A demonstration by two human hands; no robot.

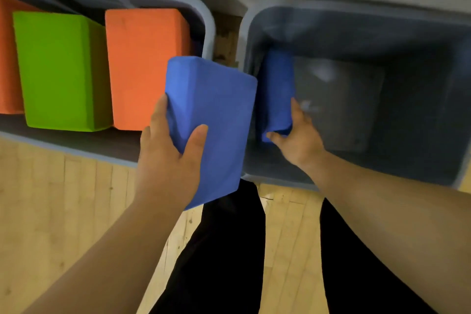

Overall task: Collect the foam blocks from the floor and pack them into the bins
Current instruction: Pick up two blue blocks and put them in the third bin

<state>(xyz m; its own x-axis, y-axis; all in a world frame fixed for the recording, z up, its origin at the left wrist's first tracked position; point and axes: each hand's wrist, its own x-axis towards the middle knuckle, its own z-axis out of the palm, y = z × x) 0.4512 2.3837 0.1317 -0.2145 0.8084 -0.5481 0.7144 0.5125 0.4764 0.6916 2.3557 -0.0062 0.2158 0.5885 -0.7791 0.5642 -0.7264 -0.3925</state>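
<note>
Wood floor [63, 199], left fingers [196, 140] clamp blue block [211, 109] over rims [211, 30], right fingers [297, 111] clamp second block [276, 89] inside bin [407, 41].

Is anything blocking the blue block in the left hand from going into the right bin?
Only partly. The right hand holds a second blue block against the left wall of the right bin, just beyond the blue block that the left hand grips. The bin's remaining floor looks bare.

The pale wooden floor [51, 211] carries the left bin [76, 139] and the right bin [331, 33] (narrow gap between them).
</note>
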